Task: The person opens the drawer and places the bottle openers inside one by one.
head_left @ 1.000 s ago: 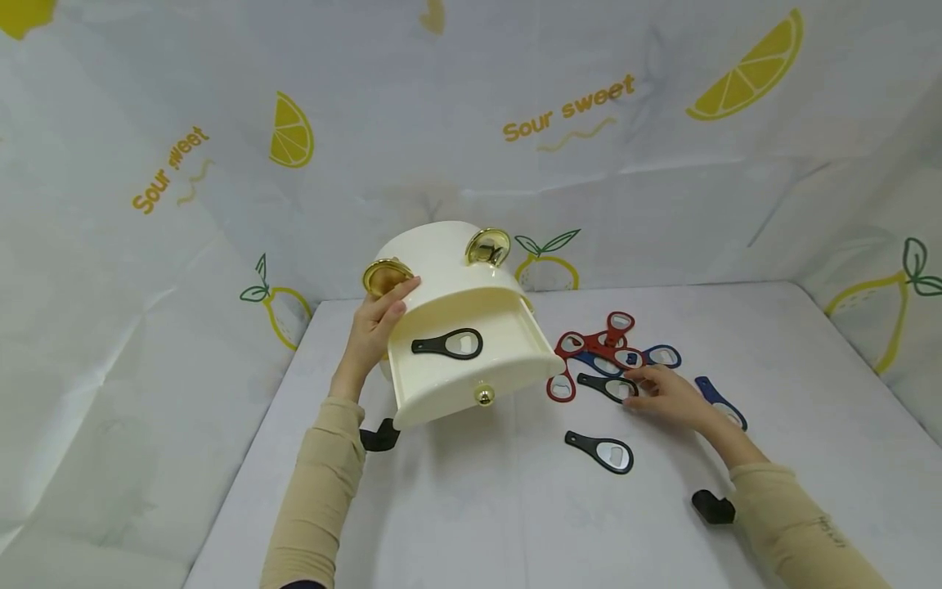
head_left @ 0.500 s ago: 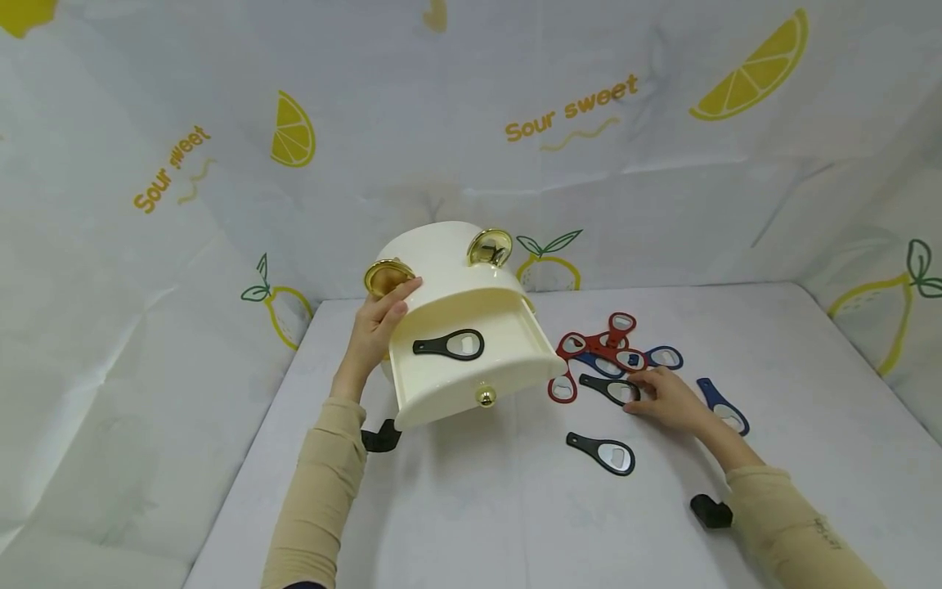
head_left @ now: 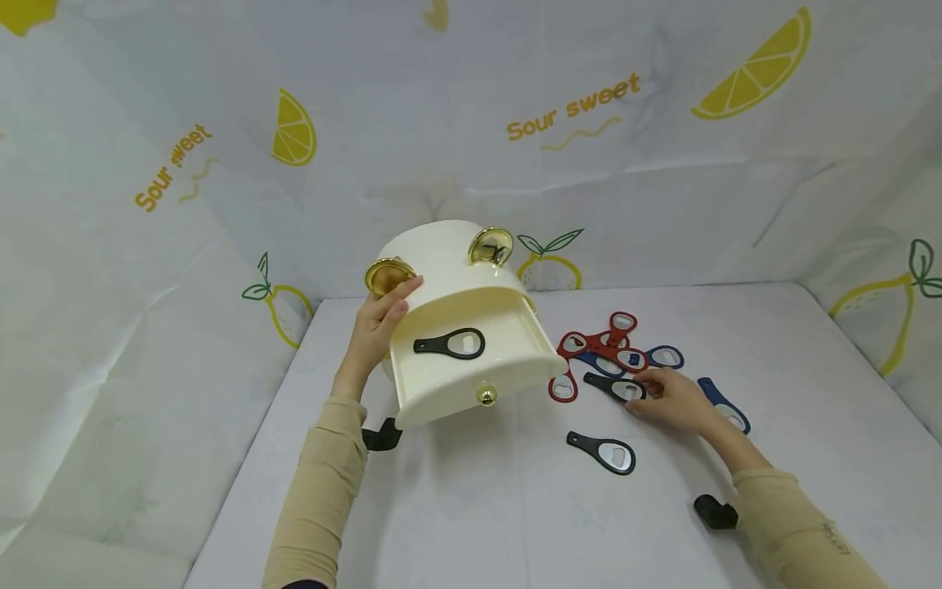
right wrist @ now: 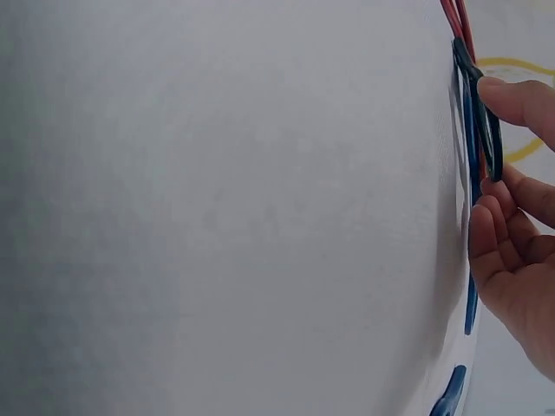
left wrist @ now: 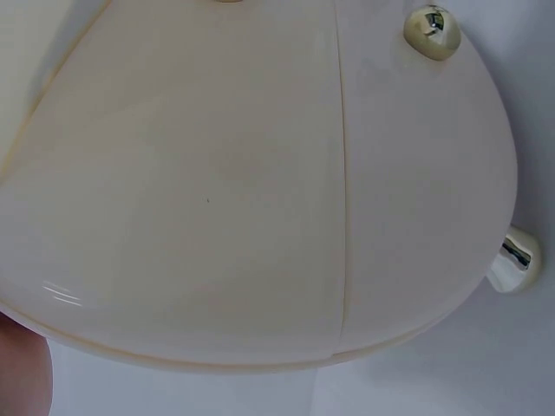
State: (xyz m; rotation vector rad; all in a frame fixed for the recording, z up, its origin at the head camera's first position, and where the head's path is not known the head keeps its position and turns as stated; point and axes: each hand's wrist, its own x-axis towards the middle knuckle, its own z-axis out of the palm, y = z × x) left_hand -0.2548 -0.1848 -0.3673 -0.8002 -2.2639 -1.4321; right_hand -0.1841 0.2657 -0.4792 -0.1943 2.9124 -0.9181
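Observation:
In the head view, my left hand rests on the upper left of a cream box, its fingers near one of the two gold ear-shaped knobs. The box's drawer is pulled out, with a black bottle opener inside. My right hand pinches the round end of another black bottle opener between thumb and fingers. The right wrist view shows this opener edge-on, raised at the thumb. The box's smooth side fills most of the left wrist view.
Red bottle openers and blue ones lie piled beyond my right hand. A separate blue opener lies right of it, and a third black opener nearer. Black blocks sit by each forearm on the white table.
My right hand has shifted slightly right, drawing the black bottle opener with it, a little away from the red pile. My left hand and the box stay put.

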